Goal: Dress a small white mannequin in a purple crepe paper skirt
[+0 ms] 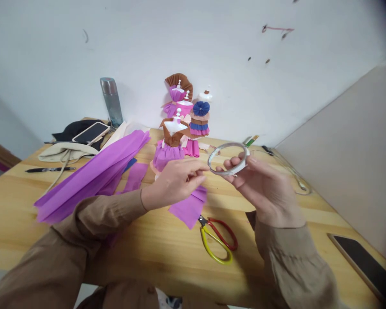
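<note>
My right hand [265, 184] grips a thin, pale grey roll of tape [212, 155] by its right side, fingers curled through and under the ring. Just left of the ring, my left hand [172, 182] has thumb and fingers drawn together in a pinch. Its index fingertip reaches the roll's left edge; whatever lies between the fingers is too small to make out. Beneath the left hand is a strip of purple crepe paper [189, 210]. Scissors [219, 240] with one red and one yellow handle lie on the table, their blades partly under that strip.
Small dress forms in coloured paper [176, 128] stand against the wall. A long purple paper sheet [96, 176] covers the left side, near a pen [49, 170], a phone [91, 132] and a thermos [112, 102]. Another phone [363, 266] and a cable [289, 171] lie right.
</note>
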Motion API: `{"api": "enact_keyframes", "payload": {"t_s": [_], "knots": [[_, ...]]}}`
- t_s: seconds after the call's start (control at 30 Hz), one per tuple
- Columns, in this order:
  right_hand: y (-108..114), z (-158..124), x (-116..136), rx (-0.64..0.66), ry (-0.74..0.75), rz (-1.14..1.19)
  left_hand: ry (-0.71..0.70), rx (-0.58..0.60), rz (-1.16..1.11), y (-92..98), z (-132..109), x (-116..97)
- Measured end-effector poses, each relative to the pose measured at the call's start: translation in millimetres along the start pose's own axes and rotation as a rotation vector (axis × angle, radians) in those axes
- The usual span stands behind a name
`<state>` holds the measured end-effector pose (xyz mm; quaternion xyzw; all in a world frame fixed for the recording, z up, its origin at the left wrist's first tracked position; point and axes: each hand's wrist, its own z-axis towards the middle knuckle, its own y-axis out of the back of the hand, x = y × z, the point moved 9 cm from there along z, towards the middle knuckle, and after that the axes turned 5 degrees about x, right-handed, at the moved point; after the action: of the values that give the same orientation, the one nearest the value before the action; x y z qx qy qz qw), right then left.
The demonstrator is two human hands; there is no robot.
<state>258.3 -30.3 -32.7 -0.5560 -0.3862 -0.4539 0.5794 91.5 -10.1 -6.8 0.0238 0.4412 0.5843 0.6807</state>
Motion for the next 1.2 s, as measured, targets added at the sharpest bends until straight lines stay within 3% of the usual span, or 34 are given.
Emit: {"api": "enact_keyframes", "payload": {"t_s": [0.2, 0.43, 0.63, 0.7, 0.93, 1.2], "knots": [[-19.0, -8.1, -19.9, -0.020, -0.042, 0.132, -0.134, 0.035, 0.072, -7.0, 2.1, -22.7], [-18.9, -6.7, -41.1, -0.043, -0.136, 0.157, -0.298, 0.130, 0.342, -12.0, 0.6, -30.3], [-21.7, -2.5, -42.5, -0.010, -0.124, 0.094, -0.129, 0.138, 0.031, -0.3, 8.0, -14.6], [-22.9, -1.7, -44.1, 0.001, -0.120, 0.093, -0.142, 0.160, 0.002, -2.0, 8.2, -13.7], [-19.5, 2.0, -54.4, -0.008, -0.125, 0.054, -0.287, 0.256, 0.428, -19.9, 0.1, -21.2], [-1.9, 7.0, -43.0, -0.074, -0.136, 0.053, -0.015, 0.082, 0.006, 1.9, 10.9, 4.2]]}}
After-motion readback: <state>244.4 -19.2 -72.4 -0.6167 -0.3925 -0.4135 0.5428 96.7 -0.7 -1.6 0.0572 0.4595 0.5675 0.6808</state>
